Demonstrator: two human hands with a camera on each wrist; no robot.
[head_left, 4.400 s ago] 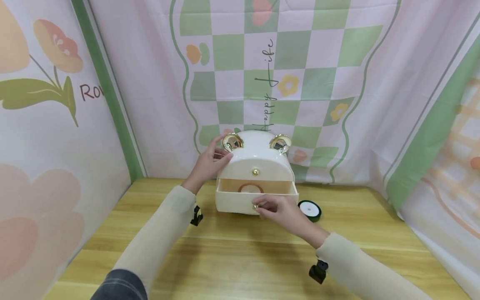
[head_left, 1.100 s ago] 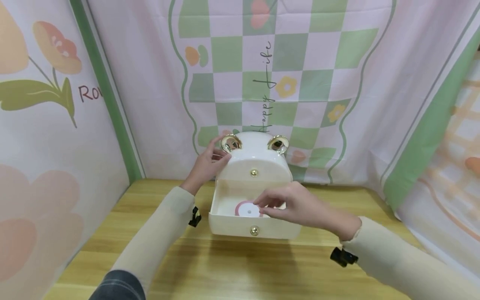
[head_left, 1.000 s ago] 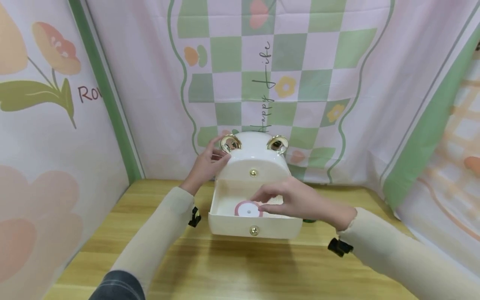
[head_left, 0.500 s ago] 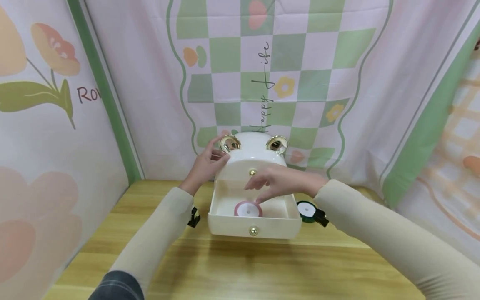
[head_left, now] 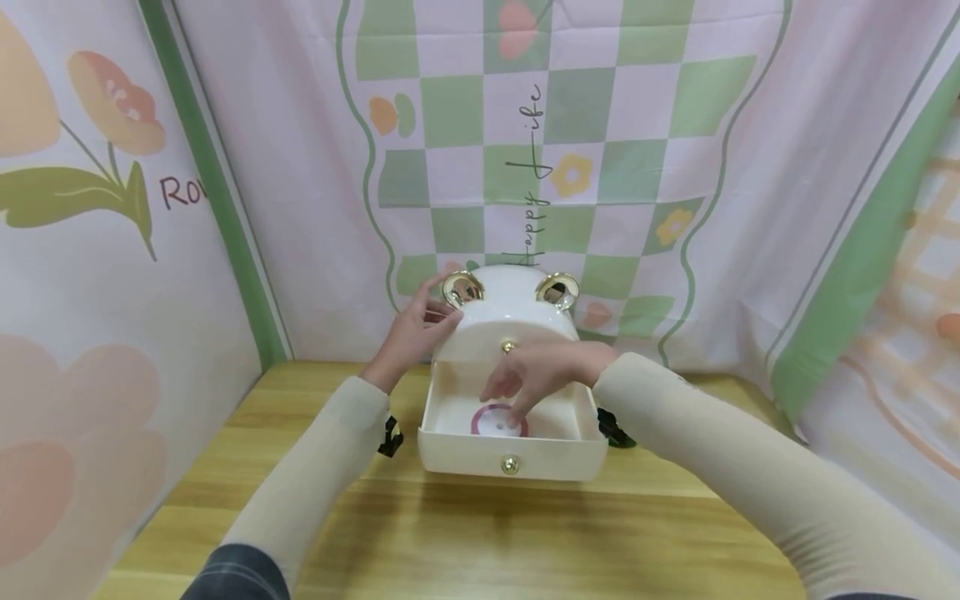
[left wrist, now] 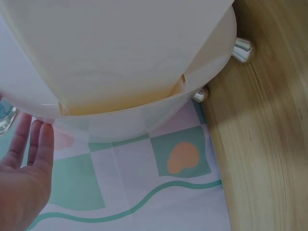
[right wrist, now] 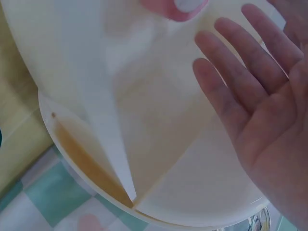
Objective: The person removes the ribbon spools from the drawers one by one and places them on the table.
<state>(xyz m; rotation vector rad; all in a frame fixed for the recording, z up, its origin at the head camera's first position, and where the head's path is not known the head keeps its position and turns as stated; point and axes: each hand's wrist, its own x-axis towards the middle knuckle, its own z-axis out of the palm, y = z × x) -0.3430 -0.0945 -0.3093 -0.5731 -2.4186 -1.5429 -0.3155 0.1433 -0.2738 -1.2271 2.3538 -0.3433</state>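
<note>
A white storage box (head_left: pixel 510 321) with gold round ears stands against the backdrop, its lower drawer (head_left: pixel 465 457) pulled far out. Inside the drawer, near its front wall, lies a flat pink-rimmed spool (head_left: pixel 486 425) with a white face. My left hand (head_left: pixel 411 337) rests its fingers on the box's left side by the ear, and in the left wrist view those fingers (left wrist: pixel 45 149) are nearly straight. Over the drawer hovers my right hand (head_left: pixel 543 371), thumb at the spool's face; whether it touches is unclear. The right wrist view shows its fingers (right wrist: pixel 226 91) extended and spread.
A dark green spool (head_left: pixel 627 444) sits on the wooden table (head_left: pixel 420 542) right of the drawer, mostly hidden by the right wrist's camera. A gold knob (head_left: pixel 511 464) projects from the drawer front. Patterned cloth (head_left: pixel 300 208) hangs behind and at both sides.
The drawer has come further out since the earliest frame. My right hand has left its knob, reached into the drawer and shifted slightly left and down over the pink spool. My left hand stays put.
</note>
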